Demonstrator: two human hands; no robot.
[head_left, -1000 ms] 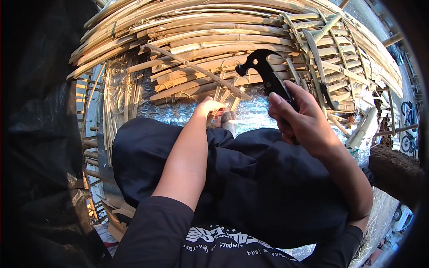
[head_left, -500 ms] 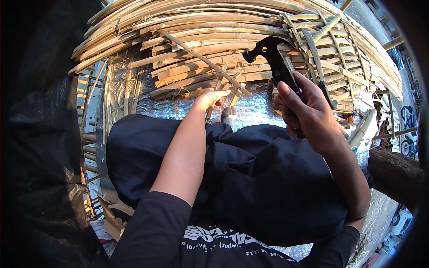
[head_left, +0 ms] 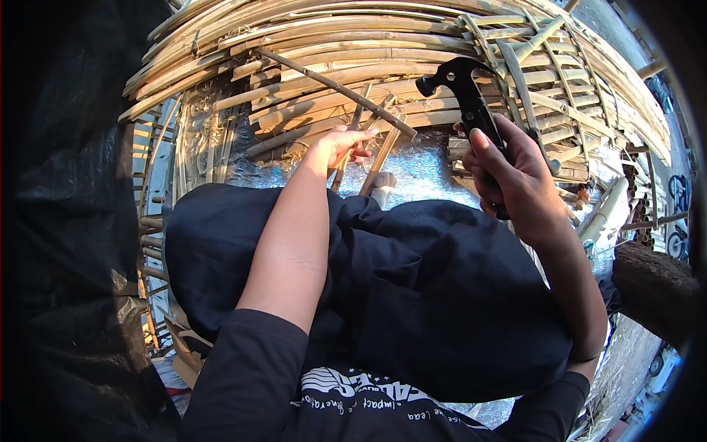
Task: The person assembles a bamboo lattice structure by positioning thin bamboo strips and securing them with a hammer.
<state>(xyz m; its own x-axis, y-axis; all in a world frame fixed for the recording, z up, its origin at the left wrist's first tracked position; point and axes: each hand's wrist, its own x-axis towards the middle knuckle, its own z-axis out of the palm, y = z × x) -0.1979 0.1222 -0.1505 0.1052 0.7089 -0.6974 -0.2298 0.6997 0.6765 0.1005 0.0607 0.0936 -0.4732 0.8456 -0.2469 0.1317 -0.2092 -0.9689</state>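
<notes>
Dozens of split bamboo strips [head_left: 383,62] spread out before a seated person with a hammer [head_left: 477,110] up in one fist.
From where I stand, dark cloth [head_left: 442,295] covers the person's lap, and a bamboo lattice [head_left: 560,74] lies on the right of the heap. Nearer, some thin crossed sticks [head_left: 339,90] sit just past the knees, the longest one slanting down to the right; the left hand [head_left: 342,147] has its fingers curled about them, partly hidden. Over to the right, the right hand [head_left: 515,173] grips the black hammer's handle, its head raised and well apart from the sticks.
</notes>
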